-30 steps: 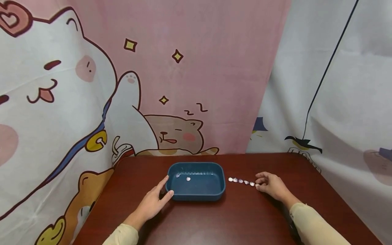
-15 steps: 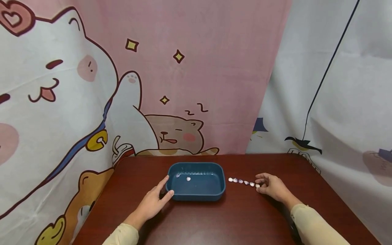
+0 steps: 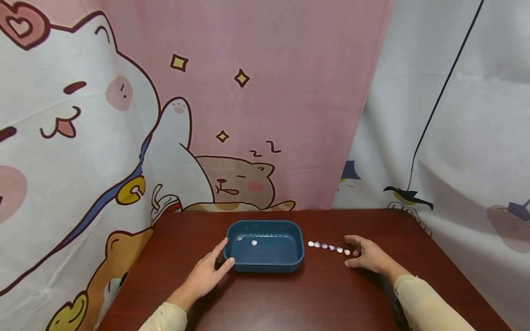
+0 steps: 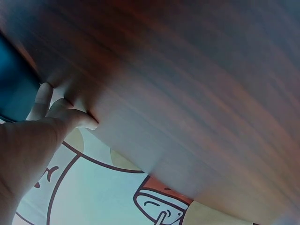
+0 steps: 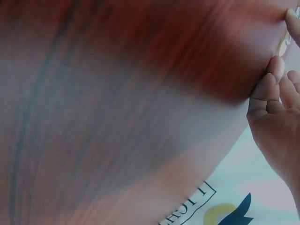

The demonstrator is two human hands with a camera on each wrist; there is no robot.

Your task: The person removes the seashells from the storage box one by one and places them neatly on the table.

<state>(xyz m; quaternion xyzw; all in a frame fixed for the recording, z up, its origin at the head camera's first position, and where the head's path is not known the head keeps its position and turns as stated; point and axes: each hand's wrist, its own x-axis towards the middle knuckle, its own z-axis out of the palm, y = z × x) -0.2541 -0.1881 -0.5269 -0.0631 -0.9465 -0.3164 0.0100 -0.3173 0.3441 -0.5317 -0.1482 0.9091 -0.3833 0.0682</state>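
A blue rectangular tray (image 3: 265, 266) stands on the table, two small seashells (image 3: 254, 242) lying in its left part. My left hand (image 3: 204, 276) rests its spread thumb and fingers against the tray's left side. To the right of the tray, several small white and purple seashells (image 3: 324, 246) form a slightly slanting row. The row's rightmost shell (image 3: 347, 252) lies between the parted thumb and fingers of my right hand (image 3: 368, 255), which grips nothing. In the right wrist view, fingers (image 5: 276, 70) sit at the image's right edge, close to part of a shell.
The dark red-brown wooden table (image 3: 269, 299) reaches back to a hanging cloth (image 3: 290, 105) printed with cartoon animals. A black line runs down the white cloth on the right.
My right thumb and fingers have parted from the rightmost shell, which now shows fully at the end of the row. The left hand and the tray have stayed in place.
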